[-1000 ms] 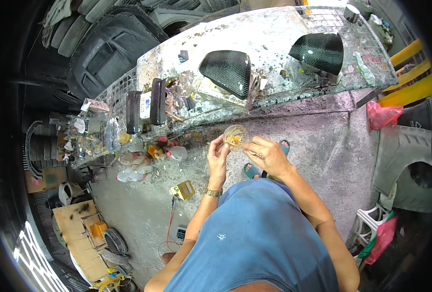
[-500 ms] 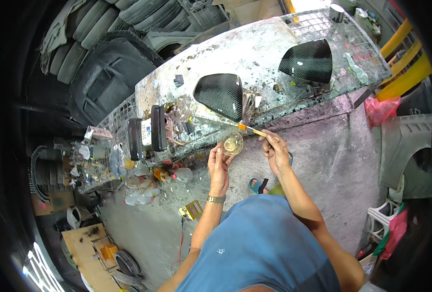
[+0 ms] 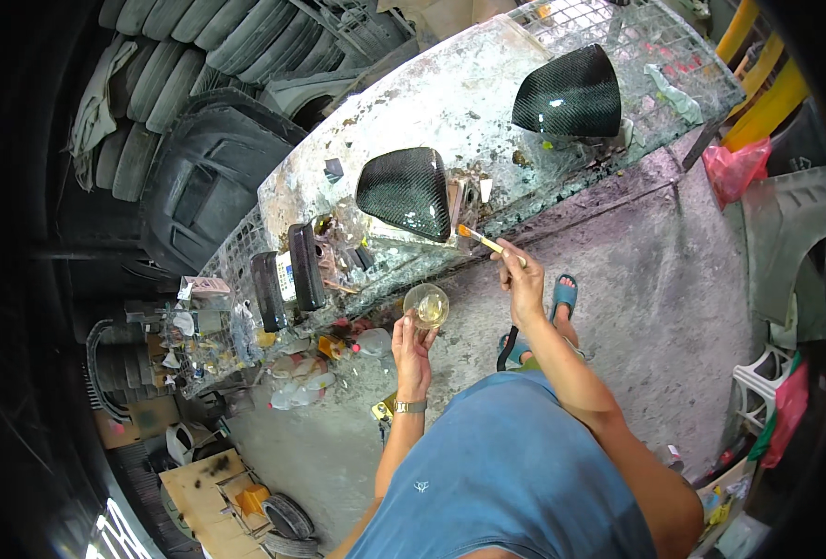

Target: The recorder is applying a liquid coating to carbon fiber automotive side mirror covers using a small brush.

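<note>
In my left hand [image 3: 413, 359] is a clear plastic cup [image 3: 429, 305] with a little yellowish liquid at its bottom. My right hand [image 3: 522, 279] grips the light handle of a brush [image 3: 480, 238] with orange bristles. Its tip is by the lower right corner of a glossy black carbon-fibre cover [image 3: 404, 193]; whether they touch I cannot tell. The cover rests raised on a support at the front of the stained workbench [image 3: 413, 98]. A second carbon-fibre cover [image 3: 571, 93] stands farther right on the bench.
Two long black glossy parts [image 3: 304, 267] lie at the bench's left, beside clutter. Plastic bottles [image 3: 303, 382] crowd the floor below. Stacked tyres [image 3: 162, 84] and a large black panel [image 3: 217, 172] stand at the far left. Yellow posts [image 3: 767, 107] and a red bag [image 3: 737, 170] are at right.
My view has shifted and turned slightly. The cup is lower and farther from the brush than before. The brush stays near the cover's corner, and a sandalled foot shows more fully.
</note>
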Demonstrator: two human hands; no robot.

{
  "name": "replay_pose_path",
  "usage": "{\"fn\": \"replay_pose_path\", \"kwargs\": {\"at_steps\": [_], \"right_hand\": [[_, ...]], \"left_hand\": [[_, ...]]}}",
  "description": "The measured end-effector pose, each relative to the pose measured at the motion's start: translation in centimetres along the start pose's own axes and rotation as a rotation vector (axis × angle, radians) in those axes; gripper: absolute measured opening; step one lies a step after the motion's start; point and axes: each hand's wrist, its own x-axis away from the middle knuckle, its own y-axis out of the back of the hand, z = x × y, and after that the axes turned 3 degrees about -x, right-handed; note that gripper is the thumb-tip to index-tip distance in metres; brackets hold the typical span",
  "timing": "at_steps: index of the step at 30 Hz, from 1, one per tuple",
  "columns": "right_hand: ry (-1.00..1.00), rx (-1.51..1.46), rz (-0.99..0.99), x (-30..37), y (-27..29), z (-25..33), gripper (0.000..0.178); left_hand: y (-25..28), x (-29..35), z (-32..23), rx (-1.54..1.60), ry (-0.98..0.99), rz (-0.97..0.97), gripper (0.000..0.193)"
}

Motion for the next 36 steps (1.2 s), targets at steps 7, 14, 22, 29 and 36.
{"fn": "replay_pose_path", "kwargs": {"at_steps": [7, 14, 22, 29, 36], "right_hand": [[0.239, 0.361, 0.125, 3.7, -3.0, -1.3, 0.026], [0.103, 0.188, 0.26, 3.5, -1.9, -0.4, 0.025], [0.063, 0.18, 0.043, 0.6, -0.2, 1.8, 0.024], [0.494, 0.371, 0.22, 1.4, -4.6, 1.9, 0.021], [0.214, 0.224, 0.045, -0.7, -0.7, 3.4, 0.021]], "left_hand": [[0.9, 0.8, 0.2, 0.047, 0.044, -0.015, 0.025], [1.0, 0.8, 0.0, 0.027, 0.091, -0.05, 0.023], [0.7, 1.1, 0.3, -0.002, 0.061, -0.008, 0.038], [0.3, 1.5, 1.2, -0.018, 0.066, 0.007, 0.048], [-0.6, 2.1, 1.6, -0.037, 0.026, 0.056, 0.045]]}}
